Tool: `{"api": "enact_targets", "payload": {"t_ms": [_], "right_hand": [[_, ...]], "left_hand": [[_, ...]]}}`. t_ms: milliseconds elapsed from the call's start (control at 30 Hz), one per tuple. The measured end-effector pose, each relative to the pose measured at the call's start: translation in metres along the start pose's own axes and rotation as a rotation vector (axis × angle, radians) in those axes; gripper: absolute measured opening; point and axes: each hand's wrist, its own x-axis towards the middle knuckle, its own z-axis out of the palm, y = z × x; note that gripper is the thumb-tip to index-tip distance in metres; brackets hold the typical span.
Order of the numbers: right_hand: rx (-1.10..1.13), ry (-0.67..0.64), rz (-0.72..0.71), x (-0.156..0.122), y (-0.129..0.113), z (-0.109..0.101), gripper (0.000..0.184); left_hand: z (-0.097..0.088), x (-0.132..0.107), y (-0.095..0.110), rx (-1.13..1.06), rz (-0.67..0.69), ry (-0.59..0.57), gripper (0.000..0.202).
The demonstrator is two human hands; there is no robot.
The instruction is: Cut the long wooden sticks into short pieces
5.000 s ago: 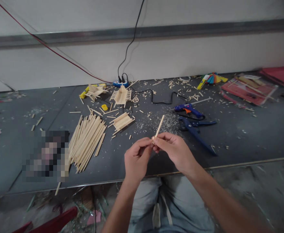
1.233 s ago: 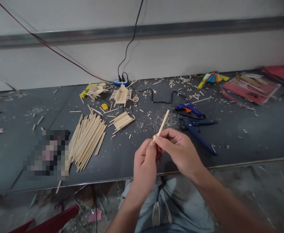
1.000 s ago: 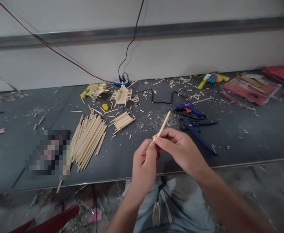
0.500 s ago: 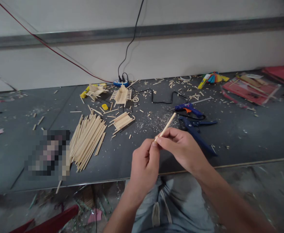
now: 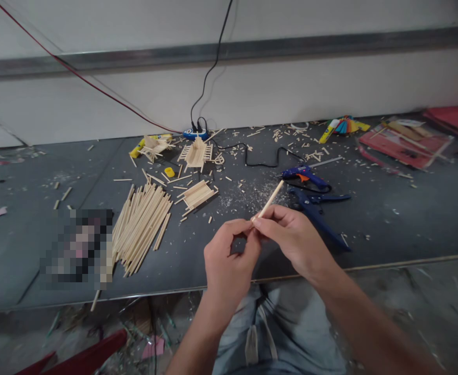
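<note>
Both my hands meet over the near edge of the dark table (image 5: 388,219). My right hand (image 5: 291,239) pinches the lower end of a thin wooden stick (image 5: 271,198), which slants up and to the right. My left hand (image 5: 226,258) is curled, its thumb and forefinger touching the same lower end. A pile of long wooden sticks (image 5: 140,224) lies to the left. Small stick-built models (image 5: 196,195) sit behind it.
A blue glue gun (image 5: 302,176) and blue cutters (image 5: 317,211) lie just right of the stick. Black cables run to a socket (image 5: 194,133) at the wall. Coloured papers (image 5: 403,140) lie at the far right. Stick offcuts litter the table. A blurred patch is at the left.
The stick has tilted further to the right over the last seconds. My left hand has turned and opened its curl a little while staying at the stick's lower end.
</note>
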Motion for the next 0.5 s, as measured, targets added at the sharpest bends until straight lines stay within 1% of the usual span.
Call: {"api": "enact_targets", "payload": {"t_ms": [200, 333, 500], "right_hand": [[-0.051, -0.094, -0.003, 0.0016, -0.0027, -0.0041, 0.016], [-0.093, -0.139, 0.023, 0.0029, -0.0025, -0.0077, 0.017], [-0.080, -0.139, 0.018, 0.0016, -0.0042, -0.0082, 0.015]], "left_hand": [[-0.0007, 0.0000, -0.0028, -0.042, -0.036, 0.023, 0.011], [-0.0004, -0.0009, -0.0054, -0.069, -0.040, 0.029, 0.009], [-0.0001, -0.0012, -0.0064, -0.101, -0.062, 0.008, 0.010]]}}
